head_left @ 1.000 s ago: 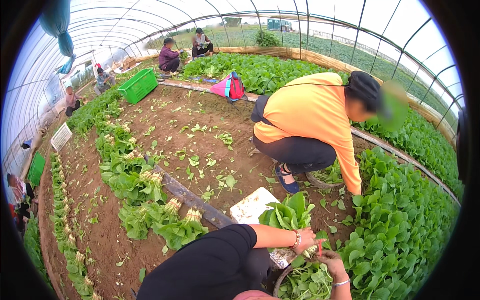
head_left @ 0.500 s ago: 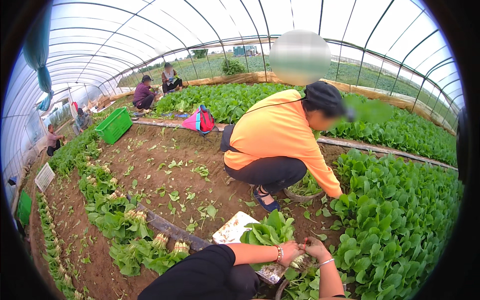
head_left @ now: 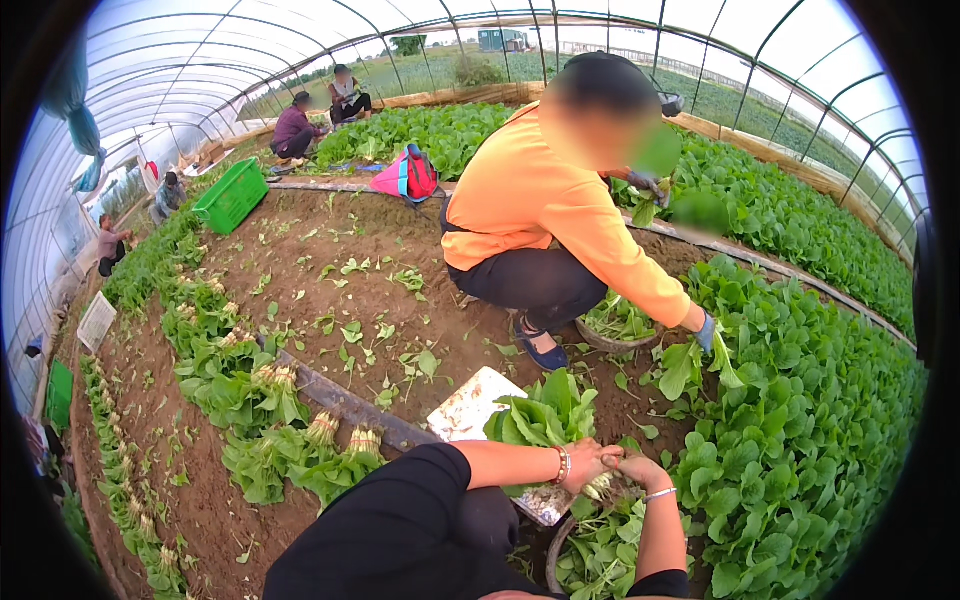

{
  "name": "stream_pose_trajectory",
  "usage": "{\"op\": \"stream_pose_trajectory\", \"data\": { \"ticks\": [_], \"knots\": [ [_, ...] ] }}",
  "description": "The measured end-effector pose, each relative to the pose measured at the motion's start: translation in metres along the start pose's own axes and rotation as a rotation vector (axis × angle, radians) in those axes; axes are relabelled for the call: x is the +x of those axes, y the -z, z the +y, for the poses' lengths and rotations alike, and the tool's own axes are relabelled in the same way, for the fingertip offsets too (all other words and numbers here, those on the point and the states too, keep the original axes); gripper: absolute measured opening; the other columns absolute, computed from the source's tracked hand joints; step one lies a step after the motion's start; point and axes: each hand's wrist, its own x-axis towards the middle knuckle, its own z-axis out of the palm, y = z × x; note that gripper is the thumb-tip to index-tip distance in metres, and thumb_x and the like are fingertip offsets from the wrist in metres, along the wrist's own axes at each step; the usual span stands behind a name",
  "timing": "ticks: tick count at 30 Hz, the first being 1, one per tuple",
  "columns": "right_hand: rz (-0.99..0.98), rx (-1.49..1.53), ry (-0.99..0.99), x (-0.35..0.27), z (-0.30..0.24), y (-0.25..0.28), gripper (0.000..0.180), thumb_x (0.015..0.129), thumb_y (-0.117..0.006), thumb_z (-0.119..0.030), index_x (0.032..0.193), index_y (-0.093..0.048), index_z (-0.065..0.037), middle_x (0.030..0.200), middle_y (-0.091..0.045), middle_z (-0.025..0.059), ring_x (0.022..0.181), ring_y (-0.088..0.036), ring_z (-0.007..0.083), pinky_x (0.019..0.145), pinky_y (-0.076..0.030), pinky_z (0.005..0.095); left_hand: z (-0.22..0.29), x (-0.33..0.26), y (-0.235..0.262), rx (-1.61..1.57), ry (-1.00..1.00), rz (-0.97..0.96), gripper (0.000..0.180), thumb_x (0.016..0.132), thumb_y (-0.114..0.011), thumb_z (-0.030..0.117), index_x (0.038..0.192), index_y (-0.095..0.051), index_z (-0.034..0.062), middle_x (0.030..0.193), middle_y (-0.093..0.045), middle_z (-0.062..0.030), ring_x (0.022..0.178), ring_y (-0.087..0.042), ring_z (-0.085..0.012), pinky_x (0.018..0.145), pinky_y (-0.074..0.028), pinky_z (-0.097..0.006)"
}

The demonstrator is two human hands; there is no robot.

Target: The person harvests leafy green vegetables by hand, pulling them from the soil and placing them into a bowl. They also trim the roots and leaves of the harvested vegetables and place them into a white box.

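Observation:
My left hand (head_left: 588, 464) is closed around the stem end of a bunch of leafy greens (head_left: 548, 412), whose broad leaves fan out over a dirty white board (head_left: 478, 398). My right hand (head_left: 640, 470) meets the left one at the stems, its fingers pressed together. What those right fingers pinch is hidden. Pale stem ends (head_left: 600, 487) poke out below the two hands. Just under them stands a round basket (head_left: 556, 555) of loose greens.
A co-worker in an orange top (head_left: 540, 200) squats ahead, gloved hand (head_left: 706, 334) holding greens. Growing greens (head_left: 800, 430) fill the right side. Tied bunches (head_left: 270, 385) lie in rows on the left. Beyond are a green crate (head_left: 232, 197) and a pink-and-blue bag (head_left: 408, 174).
My hands have come closer together; a thin red band seen at the right fingers is now hidden. The co-worker has raised their head and lifted greens from the bed. My view has tilted slightly.

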Motion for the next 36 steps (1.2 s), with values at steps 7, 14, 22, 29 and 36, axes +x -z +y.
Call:
{"op": "stream_pose_trajectory", "data": {
  "ticks": [7,14,22,29,36],
  "knots": [
    [0.017,-0.106,-0.087,-0.013,-0.012,0.003,0.087,0.063,-0.060,-0.067,0.114,-0.051,0.003,0.108,-0.057,0.0198,0.100,-0.055,0.0285,0.085,-0.041,0.0343,0.001,0.001,0.003,-0.003,0.064,-0.107,0.079,0.043,-0.075,0.017,0.115,-0.045,0.0086,0.119,-0.043,-0.0096,0.107,-0.047,-0.0282,0.093,-0.034,-0.038],
    [-0.193,0.694,-0.150,-0.025,0.075,-0.027,0.065,0.080,-0.054,-0.053,0.121,-0.047,-0.003,0.108,-0.058,0.0082,0.090,-0.057,0.0193,0.075,-0.046,0.0328,0.004,0.007,0.001,0.075,0.004,-0.109,0.113,0.045,-0.078,0.028,0.139,-0.018,0.0078,0.125,-0.043,-0.0113,0.112,-0.044,-0.0284,0.097,-0.031,-0.038],
    [-0.227,1.261,-0.149,-0.034,0.054,-0.078,0.082,0.072,-0.034,-0.076,0.117,-0.050,-0.009,0.103,-0.061,0.0128,0.089,-0.060,0.0333,0.083,-0.037,0.0642,0.003,0.006,0.000,0.075,0.045,-0.142,0.115,0.047,-0.078,0.040,0.139,-0.018,0.0069,0.124,-0.044,-0.0113,0.109,-0.047,-0.0273,0.094,-0.032,-0.036],
    [-0.033,1.533,-0.003,-0.047,0.038,-0.112,0.074,0.078,-0.029,-0.072,0.115,-0.051,-0.012,0.093,-0.063,0.0095,0.084,-0.063,0.0247,0.079,-0.044,0.0588,0.002,0.003,0.003,0.115,0.049,-0.149,0.113,0.047,-0.076,0.034,0.139,-0.018,0.0075,0.117,-0.047,-0.0099,0.103,-0.049,-0.0264,0.091,-0.035,-0.036],
    [0.167,1.767,0.073,-0.065,0.034,-0.148,0.059,0.084,-0.036,-0.062,0.108,-0.053,-0.010,0.091,-0.062,0.0013,0.079,-0.063,0.0153,0.072,-0.051,0.0444,0.007,0.009,0.012,0.127,0.056,-0.174,0.110,0.047,-0.077,0.027,0.138,-0.019,0.0056,0.117,-0.048,-0.0115,0.105,-0.050,-0.0292,0.088,-0.038,-0.039]
  ]
}}
